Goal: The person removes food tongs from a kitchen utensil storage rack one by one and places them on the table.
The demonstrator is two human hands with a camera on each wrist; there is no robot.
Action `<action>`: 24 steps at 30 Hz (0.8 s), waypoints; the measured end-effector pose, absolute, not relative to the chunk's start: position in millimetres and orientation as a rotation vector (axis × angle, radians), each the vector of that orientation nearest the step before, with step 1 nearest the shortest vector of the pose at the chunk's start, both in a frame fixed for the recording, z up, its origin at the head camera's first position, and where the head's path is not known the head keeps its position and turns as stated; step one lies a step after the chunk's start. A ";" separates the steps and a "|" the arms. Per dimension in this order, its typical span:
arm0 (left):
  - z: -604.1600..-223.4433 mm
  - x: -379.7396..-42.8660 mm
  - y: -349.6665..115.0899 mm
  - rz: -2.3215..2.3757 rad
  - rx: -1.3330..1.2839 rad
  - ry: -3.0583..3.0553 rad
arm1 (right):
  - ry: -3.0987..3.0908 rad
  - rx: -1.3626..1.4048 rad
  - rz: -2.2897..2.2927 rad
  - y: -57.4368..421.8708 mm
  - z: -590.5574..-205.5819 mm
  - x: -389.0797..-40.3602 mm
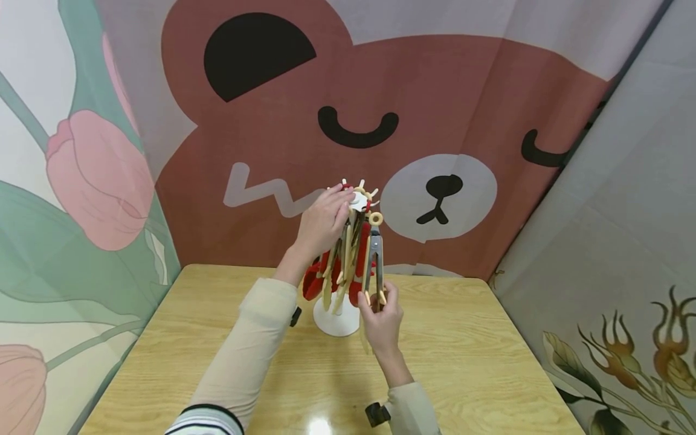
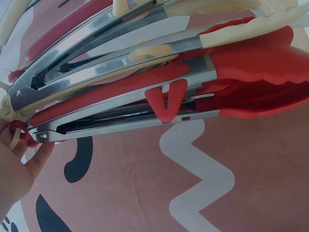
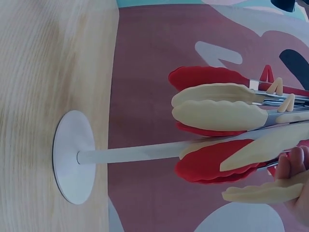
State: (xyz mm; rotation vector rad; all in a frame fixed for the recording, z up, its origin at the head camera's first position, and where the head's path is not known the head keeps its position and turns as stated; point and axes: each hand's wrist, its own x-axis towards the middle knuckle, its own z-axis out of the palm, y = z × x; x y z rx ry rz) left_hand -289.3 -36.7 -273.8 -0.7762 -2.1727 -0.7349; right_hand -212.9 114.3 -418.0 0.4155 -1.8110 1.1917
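A white stand [image 3: 130,153] with a round base carries several hanging kitchen tongs around its hooked top. Some have red heads [image 2: 256,65], others beige heads [image 3: 219,114]. My left hand [image 1: 324,222] rests on the stand's white top [image 1: 359,201], fingers laid across it; in the left wrist view, that hand [image 2: 17,169] is beside the red tongs' pull ring. At the stand's right side, my right hand [image 1: 383,317] grips a pair of beige-tipped tongs [image 1: 374,254] low on its arms. Its beige ring is up by the hooks; whether it sits on one cannot be told.
The stand's base [image 1: 336,320] sits on a light wooden table [image 1: 462,350], toward the back edge. Behind it hangs a curtain [image 1: 435,90] with a bear print. Patterned curtains also hang at the left and right.
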 end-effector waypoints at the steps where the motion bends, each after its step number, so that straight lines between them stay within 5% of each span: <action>1: -273.7 -289.3 -36.9 -0.734 -0.776 -2.173 | -1.814 0.406 1.196 114.2 -418.6 -212.9; 24: -273.3 -290.7 -39.2 -0.726 -0.787 -2.174 | -1.877 0.308 1.229 115.1 -422.8 -200.5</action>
